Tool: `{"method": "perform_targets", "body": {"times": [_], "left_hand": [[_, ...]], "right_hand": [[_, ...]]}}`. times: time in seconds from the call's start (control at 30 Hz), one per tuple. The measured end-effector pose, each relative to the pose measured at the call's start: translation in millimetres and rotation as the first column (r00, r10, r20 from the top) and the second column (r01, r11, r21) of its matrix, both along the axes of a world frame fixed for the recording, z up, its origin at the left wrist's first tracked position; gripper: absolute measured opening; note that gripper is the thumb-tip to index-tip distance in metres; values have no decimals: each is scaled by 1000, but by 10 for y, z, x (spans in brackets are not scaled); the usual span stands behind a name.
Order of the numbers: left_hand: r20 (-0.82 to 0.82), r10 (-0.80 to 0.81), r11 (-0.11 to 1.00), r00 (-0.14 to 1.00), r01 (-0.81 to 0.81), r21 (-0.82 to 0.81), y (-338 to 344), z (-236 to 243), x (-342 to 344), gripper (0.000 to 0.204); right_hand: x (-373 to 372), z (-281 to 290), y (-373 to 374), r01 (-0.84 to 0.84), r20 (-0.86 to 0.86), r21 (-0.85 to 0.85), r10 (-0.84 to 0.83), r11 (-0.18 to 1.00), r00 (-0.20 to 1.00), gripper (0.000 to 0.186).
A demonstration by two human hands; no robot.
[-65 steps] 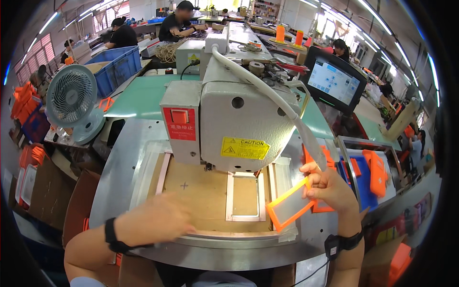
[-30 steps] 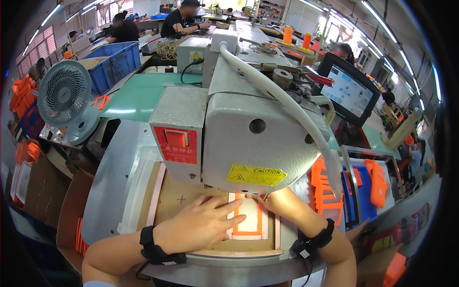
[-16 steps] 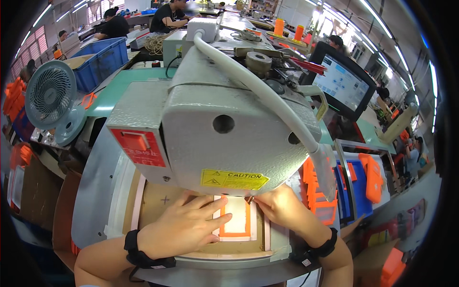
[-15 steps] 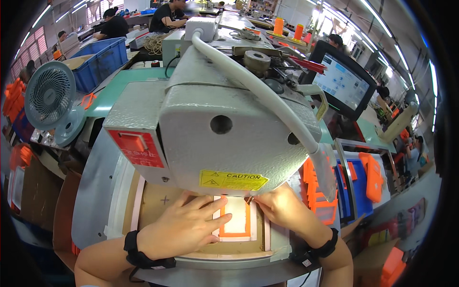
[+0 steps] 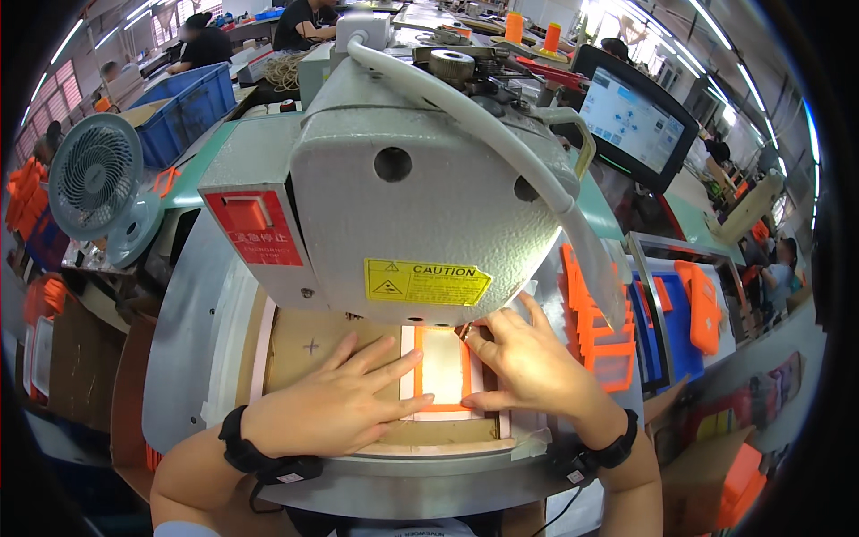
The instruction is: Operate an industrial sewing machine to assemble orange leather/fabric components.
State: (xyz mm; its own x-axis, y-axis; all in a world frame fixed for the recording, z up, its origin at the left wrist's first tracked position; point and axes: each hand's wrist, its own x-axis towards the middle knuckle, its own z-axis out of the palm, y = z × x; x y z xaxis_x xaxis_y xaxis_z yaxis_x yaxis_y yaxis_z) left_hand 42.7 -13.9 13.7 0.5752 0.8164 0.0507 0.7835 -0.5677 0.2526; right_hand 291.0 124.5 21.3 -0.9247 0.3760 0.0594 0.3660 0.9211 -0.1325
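My left hand (image 5: 331, 394) lies flat with its fingers spread, and its fingertips press the left side of an orange-edged pale panel (image 5: 443, 365). The panel lies in a cut-out of a tan board (image 5: 309, 362), under the head of a grey sewing machine (image 5: 429, 206). On the panel's right side is my right hand (image 5: 532, 362), thumb stretched out onto the orange lower corner. By its bent index finger a small dark metal tool (image 5: 463, 332) sticks out, seemingly held; its kind is too small to make out. The machine head hides the panel's far end and the needle area.
A red emergency switch box (image 5: 255, 224) sits on the machine's left. Stacked orange parts (image 5: 595, 327) and a blue tray (image 5: 684, 331) lie at the right, below a screen (image 5: 631, 121). A fan (image 5: 97, 174) and a blue crate (image 5: 183, 112) stand left. Other people work behind.
My right hand has gone from a pinch to a wider spread, its thumb now reaching the panel's near corner. My left hand has slid slightly nearer. The whole view has shifted.
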Motion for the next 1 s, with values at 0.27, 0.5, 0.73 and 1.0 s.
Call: {"method": "perform_targets", "body": {"times": [0.27,0.5,0.73,1.0], "left_hand": [[-54,52,997,997,-49,56,-100,14,116,48],[-43,85,995,995,-83,57,-96,22,132,41],[-46,58,996,997,-61,-72,-35,108,143,49],[67,224,955,972,-205,-214,-148,91,241,38]], "right_hand": [[-47,-4,-154,20,167,123,-40,992,985,90],[-51,5,-160,49,159,-34,-43,998,986,88],[653,120,-268,147,-280,-161,-188,976,941,74],[3412,-570,-1949,628,-362,-754,-919,192,-154,8]]}}
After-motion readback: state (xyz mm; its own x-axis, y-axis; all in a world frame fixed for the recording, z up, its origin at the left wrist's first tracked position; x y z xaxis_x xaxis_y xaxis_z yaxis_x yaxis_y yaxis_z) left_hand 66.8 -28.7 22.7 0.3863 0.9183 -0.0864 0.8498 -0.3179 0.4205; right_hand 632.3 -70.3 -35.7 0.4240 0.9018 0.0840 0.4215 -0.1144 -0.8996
